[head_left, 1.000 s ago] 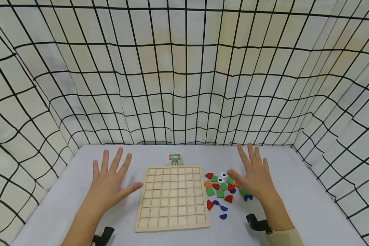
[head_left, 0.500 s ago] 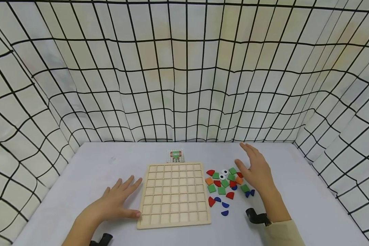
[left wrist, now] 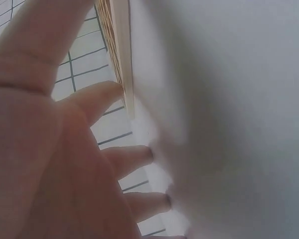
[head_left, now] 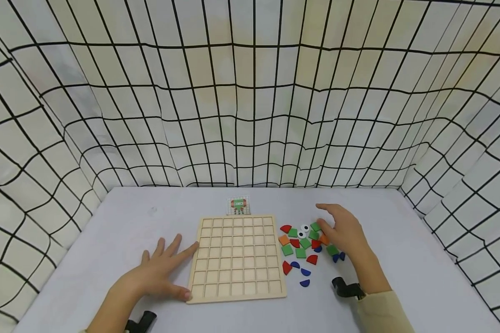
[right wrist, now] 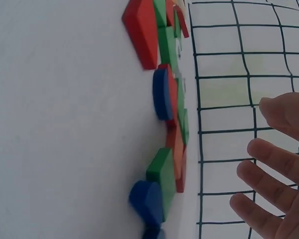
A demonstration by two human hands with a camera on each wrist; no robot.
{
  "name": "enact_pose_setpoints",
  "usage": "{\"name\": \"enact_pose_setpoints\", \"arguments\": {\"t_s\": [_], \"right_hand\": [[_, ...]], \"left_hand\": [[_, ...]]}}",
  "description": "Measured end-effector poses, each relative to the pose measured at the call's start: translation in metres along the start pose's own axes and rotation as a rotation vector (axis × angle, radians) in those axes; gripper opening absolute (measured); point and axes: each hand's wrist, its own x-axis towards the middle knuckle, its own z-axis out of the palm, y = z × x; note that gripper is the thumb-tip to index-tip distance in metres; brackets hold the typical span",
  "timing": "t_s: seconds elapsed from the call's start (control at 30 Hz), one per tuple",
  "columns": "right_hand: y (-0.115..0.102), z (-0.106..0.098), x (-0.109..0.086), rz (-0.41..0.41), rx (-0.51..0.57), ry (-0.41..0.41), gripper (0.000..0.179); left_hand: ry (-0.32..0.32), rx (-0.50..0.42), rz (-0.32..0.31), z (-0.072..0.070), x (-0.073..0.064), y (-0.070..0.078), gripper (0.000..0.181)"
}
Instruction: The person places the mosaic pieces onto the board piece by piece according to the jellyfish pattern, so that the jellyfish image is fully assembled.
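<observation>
A pale wooden grid board (head_left: pixel 237 263) lies at the middle of the white table. At its left side is my left hand (head_left: pixel 156 274), fingers spread, with the index fingertip at the left edge and the thumb at the near left corner. The left wrist view shows the index fingertip right at the board's side (left wrist: pixel 123 55). My right hand (head_left: pixel 345 231) hovers over the far right of a loose group of pieces, holding nothing. Among them are green squares (head_left: pixel 301 253), red quarter circles (head_left: pixel 312 259), blue half circles (head_left: pixel 304 283), orange squares (head_left: pixel 284 240) and round eye pieces (head_left: pixel 302 234).
Behind the board lies a small card (head_left: pixel 239 205) printed with a green and red figure on a grid. A black net (head_left: pixel 254 118) over white sheeting rises behind the table (head_left: pixel 408 259) and on both sides. Black wrist mounts (head_left: pixel 346 288) sit under the forearms.
My left hand has come down and toward me onto the board's left edge. The right hand has moved lower over the pieces, its fingers less spread. The board and pieces stay put.
</observation>
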Motion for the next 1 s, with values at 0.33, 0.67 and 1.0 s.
{"name": "enact_pose_setpoints", "arguments": {"t_s": [0.33,0.67,1.0], "right_hand": [[0.024,0.003,0.002,0.097,-0.023,-0.108,0.038],[0.032,0.001,0.002,0.178,-0.059,-0.304,0.029],[0.031,0.002,-0.001,0.187,-0.013,-0.266,0.019]], "left_hand": [[-0.041,-0.018,-0.009,0.002,0.006,0.002,0.128],[-0.053,-0.032,0.003,0.003,0.005,0.0,0.13],[-0.087,-0.061,-0.025,0.004,0.006,-0.004,0.128]]}}
